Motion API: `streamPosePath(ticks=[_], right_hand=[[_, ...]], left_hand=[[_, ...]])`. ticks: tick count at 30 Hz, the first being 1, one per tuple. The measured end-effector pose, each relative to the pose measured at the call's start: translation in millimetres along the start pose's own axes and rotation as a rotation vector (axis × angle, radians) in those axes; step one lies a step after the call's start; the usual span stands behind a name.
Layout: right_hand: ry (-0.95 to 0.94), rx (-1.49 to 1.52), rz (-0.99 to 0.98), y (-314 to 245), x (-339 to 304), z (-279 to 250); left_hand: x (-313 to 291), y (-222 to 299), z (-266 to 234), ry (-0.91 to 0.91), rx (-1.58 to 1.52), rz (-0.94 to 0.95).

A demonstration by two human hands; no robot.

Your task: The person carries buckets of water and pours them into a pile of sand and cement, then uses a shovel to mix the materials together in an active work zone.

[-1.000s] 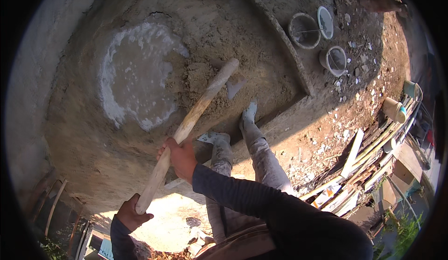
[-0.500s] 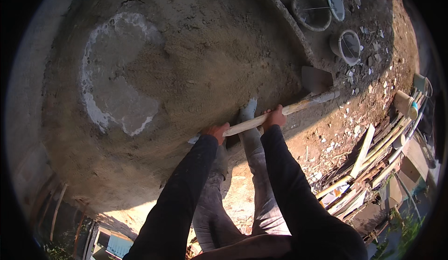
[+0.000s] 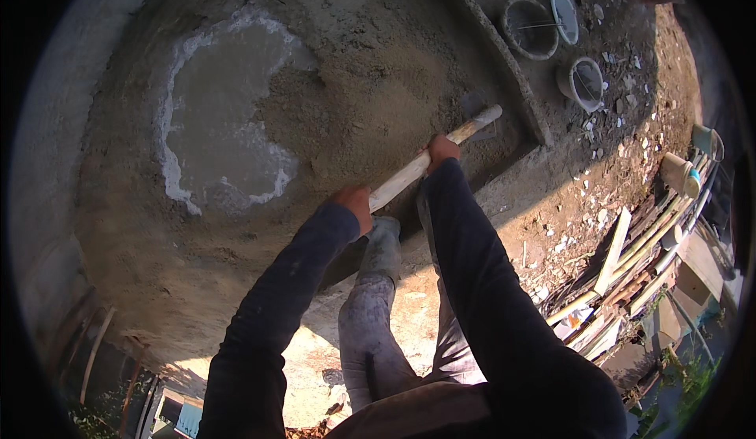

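My left hand (image 3: 354, 205) is closed around the near end of a hoe's pale wooden handle (image 3: 403, 181). Farther along the same handle, my right hand (image 3: 442, 151) also grips it. The handle slants up to the right, its far end at the right side of a brown sand heap (image 3: 386, 85). Around that end the hoe's blade is hard to make out against the dim ground. Left of the heap lies a pool of grey wet mix (image 3: 216, 100) with a whitish rim.
A low raised edge (image 3: 504, 57) runs along the right of the sandy area. Beyond it stand two buckets (image 3: 581, 85) (image 3: 529, 28) and a pale round-rimmed container (image 3: 564, 15). White shards (image 3: 564, 242) litter the soil. Poles and boards (image 3: 630, 258) are piled at lower right.
The hoe's far end has swung left and away from me, from beside the raised edge's near end to the sand heap. Both hands have moved with it, and my legs have shifted.
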State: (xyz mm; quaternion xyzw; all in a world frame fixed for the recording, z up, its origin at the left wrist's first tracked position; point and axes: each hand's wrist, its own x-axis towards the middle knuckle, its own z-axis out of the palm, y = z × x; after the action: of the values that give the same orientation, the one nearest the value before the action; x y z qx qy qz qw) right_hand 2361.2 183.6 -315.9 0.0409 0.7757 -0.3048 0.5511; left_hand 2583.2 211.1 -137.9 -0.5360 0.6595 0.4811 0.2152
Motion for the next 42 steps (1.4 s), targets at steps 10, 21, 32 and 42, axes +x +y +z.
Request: streamPosePath(ticks=[10,21,32,42], right_hand=[[-0.157,0.643,0.328,20,-221,51],[-0.48,0.659,0.455,2,-399,52],[0.226,-0.044,-0.016,5,15,-120],[0.024,0.309,0.345,110,-74,18]], left_hand=[[-224,-7,-122,0.061,0.172,-0.111],[-369,-32,-138,0.094,0.223,-0.25],[40,73,115,-0.081,-0.121,-0.117],[-72,-36,14,-0.235,0.094,-0.242]])
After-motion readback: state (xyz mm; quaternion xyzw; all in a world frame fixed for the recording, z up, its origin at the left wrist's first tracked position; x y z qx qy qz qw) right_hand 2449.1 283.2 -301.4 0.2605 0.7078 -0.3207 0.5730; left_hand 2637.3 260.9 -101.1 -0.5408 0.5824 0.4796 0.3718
